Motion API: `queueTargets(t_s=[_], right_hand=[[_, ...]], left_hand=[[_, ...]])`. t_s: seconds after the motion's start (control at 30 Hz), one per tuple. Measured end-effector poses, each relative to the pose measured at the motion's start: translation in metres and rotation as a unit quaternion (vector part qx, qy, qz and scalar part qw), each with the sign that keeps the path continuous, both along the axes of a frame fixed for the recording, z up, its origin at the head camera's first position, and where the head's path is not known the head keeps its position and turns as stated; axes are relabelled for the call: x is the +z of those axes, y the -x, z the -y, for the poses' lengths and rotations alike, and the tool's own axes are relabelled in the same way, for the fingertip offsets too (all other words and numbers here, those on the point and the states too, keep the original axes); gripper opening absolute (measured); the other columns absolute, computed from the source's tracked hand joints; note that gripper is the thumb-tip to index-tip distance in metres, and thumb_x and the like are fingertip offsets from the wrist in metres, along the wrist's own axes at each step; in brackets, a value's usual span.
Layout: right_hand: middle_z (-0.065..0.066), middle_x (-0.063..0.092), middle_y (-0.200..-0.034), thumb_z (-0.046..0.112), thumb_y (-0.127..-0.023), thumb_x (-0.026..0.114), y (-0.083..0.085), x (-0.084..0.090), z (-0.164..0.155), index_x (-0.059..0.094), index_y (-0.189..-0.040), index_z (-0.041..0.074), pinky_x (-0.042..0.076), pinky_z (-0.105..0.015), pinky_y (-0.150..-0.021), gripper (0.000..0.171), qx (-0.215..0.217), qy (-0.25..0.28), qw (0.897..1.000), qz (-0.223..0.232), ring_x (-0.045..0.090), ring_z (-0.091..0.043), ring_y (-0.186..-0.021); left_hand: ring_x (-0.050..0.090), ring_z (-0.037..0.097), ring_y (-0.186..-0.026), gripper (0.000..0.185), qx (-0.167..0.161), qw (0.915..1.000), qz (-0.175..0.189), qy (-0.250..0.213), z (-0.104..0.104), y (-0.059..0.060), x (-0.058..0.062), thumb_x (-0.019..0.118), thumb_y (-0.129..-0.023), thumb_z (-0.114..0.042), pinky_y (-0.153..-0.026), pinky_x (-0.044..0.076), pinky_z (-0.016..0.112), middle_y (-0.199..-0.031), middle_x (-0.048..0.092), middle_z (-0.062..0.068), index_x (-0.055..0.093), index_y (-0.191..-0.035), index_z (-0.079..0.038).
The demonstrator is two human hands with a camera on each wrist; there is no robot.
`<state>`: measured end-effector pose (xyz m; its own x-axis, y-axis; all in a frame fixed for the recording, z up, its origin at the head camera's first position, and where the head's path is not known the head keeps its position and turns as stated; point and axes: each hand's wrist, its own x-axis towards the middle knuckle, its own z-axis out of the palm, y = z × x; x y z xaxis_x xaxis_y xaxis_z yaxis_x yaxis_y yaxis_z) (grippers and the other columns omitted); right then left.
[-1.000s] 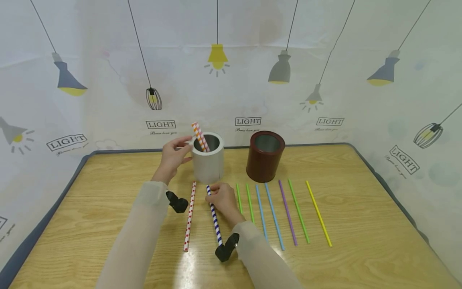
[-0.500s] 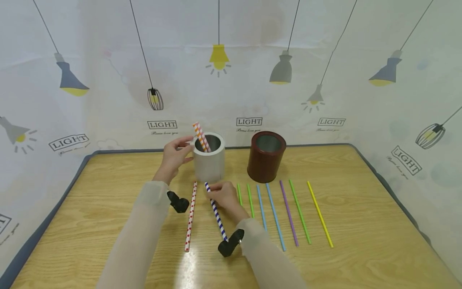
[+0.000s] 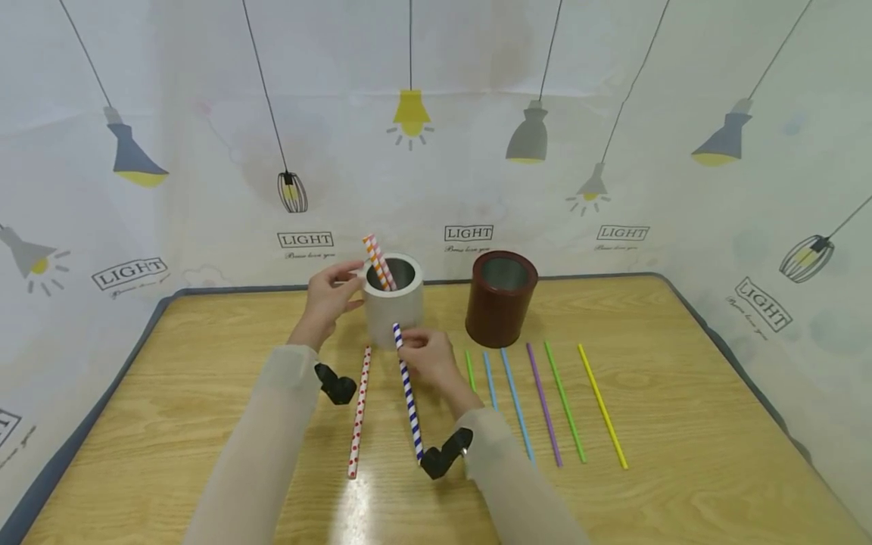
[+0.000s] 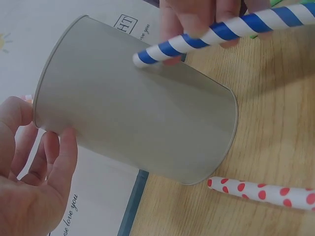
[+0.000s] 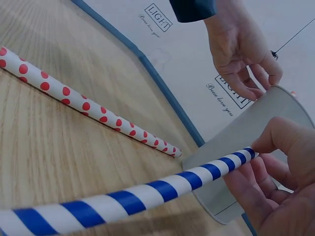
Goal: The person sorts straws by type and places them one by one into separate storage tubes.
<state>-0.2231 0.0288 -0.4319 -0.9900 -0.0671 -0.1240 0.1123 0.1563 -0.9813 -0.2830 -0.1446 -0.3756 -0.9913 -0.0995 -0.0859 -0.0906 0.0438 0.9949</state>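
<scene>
A grey cup (image 3: 395, 306) stands at the back of the wooden table (image 3: 681, 454) with two striped straws (image 3: 378, 261) in it. My left hand (image 3: 353, 284) grips the cup at its left rim. My right hand (image 3: 405, 345) pinches a blue-and-white striped straw (image 3: 409, 393) near its far end, which is raised in front of the cup wall while the near end stays low. In the right wrist view the striped straw (image 5: 147, 191) slants up to the cup (image 5: 246, 147). A red-dotted straw (image 3: 359, 412) lies flat on the table just left of it.
A dark red cup (image 3: 500, 299) stands to the right of the grey one. Several thin coloured straws (image 3: 541, 397), green, blue, purple and yellow, lie side by side in front of it. A printed backdrop closes in the table's back and sides.
My right hand has lifted the far end of the blue striped straw off the table and moved it up toward the grey cup. The left hand has stayed on the cup.
</scene>
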Motion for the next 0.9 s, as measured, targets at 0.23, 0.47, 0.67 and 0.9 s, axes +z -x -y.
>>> queueTargets(t_s=[0.23,0.47,0.67,0.9], right_hand=[[-0.006,0.057,-0.08,-0.005,-0.075,0.06,0.0,0.012,-0.007,0.062,-0.103,-0.004,0.054,-0.044,-0.062,0.028,0.004,0.045,0.999,-0.019,0.054,-0.012,-0.067],[-0.005,0.054,-0.079,-0.007,-0.075,0.057,0.004,0.027,-0.012,0.058,-0.104,-0.007,0.053,-0.048,-0.063,0.029,0.012,0.071,0.996,-0.057,0.053,-0.011,-0.065],[-0.005,0.054,-0.078,-0.008,-0.076,0.059,0.007,0.039,-0.015,0.058,-0.104,-0.005,0.054,-0.044,-0.06,0.028,0.025,0.057,0.996,-0.068,0.054,-0.01,-0.064],[-0.005,0.055,-0.079,-0.007,-0.074,0.058,0.01,0.046,-0.019,0.059,-0.105,-0.005,0.055,-0.039,-0.058,0.031,0.013,0.056,0.995,-0.083,0.054,-0.011,-0.065]], left_hand=[[0.053,0.016,-0.088,0.04,0.0,1.0,0.002,-0.006,0.0,-0.001,0.0,0.058,-0.086,-0.004,-0.073,0.053,0.029,-0.101,0.045,0.006,0.055,-0.125,-0.004],[0.053,0.017,-0.089,0.039,0.002,1.0,0.005,-0.003,-0.001,-0.001,0.001,0.058,-0.086,-0.005,-0.074,0.053,0.03,-0.101,0.045,0.007,0.055,-0.126,-0.005],[0.052,0.016,-0.088,0.04,0.003,1.0,0.002,-0.004,0.0,-0.001,0.0,0.058,-0.086,-0.004,-0.073,0.053,0.03,-0.1,0.045,0.007,0.055,-0.125,-0.004],[0.052,0.016,-0.089,0.04,0.002,1.0,0.002,-0.003,0.0,0.0,0.0,0.058,-0.086,-0.004,-0.073,0.053,0.029,-0.101,0.045,0.007,0.055,-0.126,-0.004]])
